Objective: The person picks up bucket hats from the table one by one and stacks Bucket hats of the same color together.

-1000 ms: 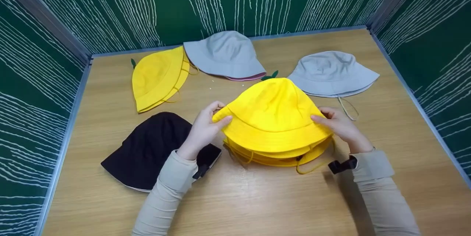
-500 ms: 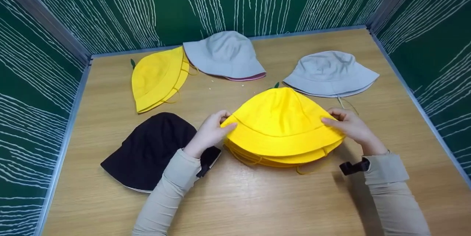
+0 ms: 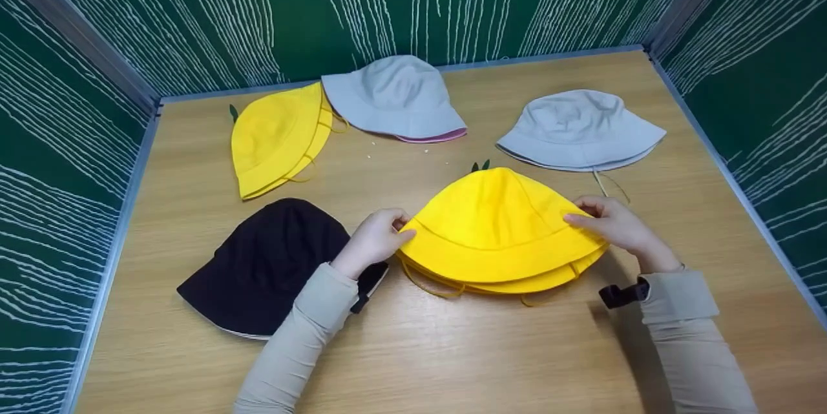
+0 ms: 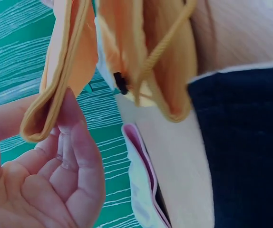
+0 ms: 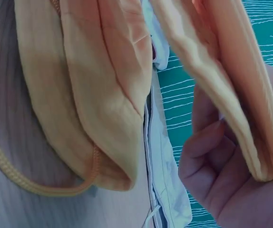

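Observation:
A yellow bucket hat [image 3: 504,227] with small green leaves at its crown is stretched between my two hands, over another yellow hat [image 4: 174,61] on the table. My left hand [image 3: 373,241] pinches the upper hat's left brim, and my right hand [image 3: 615,228] grips the right brim. In both wrist views the upper brim stands apart from the lower hat, whose cord [image 5: 46,190] hangs loose. Most of the lower hat is covered in the head view. Beside my left wrist lies a black bucket hat [image 3: 271,265], partly behind the forearm.
Another yellow hat [image 3: 274,136] lies at the back left, touching a grey hat [image 3: 400,97] with a pink underside. A second grey hat [image 3: 581,126] with a cord sits back right. Green walls [image 3: 297,7] with white lines enclose the wooden table [image 3: 439,362] on three sides.
Both hands have lowered the upper yellow hat toward me, over the one beneath. My right hand has also shifted right, spreading the brim wider. The other hats stay put.

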`<state>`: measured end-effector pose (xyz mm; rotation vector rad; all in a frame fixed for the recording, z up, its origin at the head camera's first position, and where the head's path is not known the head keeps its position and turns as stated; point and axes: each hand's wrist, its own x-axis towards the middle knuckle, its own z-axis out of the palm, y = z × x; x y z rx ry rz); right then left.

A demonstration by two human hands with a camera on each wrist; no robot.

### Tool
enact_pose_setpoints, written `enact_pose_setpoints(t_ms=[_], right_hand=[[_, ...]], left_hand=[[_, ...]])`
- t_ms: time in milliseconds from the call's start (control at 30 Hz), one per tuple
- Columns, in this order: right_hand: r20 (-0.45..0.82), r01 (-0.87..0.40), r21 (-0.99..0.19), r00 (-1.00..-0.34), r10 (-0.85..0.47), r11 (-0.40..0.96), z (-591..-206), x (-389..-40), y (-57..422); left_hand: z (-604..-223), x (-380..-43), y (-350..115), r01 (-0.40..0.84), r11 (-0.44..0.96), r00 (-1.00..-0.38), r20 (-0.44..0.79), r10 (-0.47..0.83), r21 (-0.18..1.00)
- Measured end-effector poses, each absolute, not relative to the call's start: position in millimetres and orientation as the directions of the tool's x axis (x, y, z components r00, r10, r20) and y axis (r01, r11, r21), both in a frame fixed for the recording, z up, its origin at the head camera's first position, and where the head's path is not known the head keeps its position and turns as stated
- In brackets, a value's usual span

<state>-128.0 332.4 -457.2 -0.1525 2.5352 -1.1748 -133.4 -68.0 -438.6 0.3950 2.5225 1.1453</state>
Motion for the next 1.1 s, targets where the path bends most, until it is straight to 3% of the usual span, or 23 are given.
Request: enact_pose_setpoints(t_ms=[700, 1100], right_hand=[[-0.295, 0.098, -0.721, -0.939, -0.176, 0.687, -470, -131, 331], [-0.246, 0.051, -0.708, -0.953, -0.177, 0.705, -483, -134, 329]], left_hand=[[-449, -129, -58, 0.114, 0.743, -0.9, -0.248, 0.359, 0.659], [-456, -131, -60, 0.118, 0.775, -0.902, -0.26, 0.346, 0.62]])
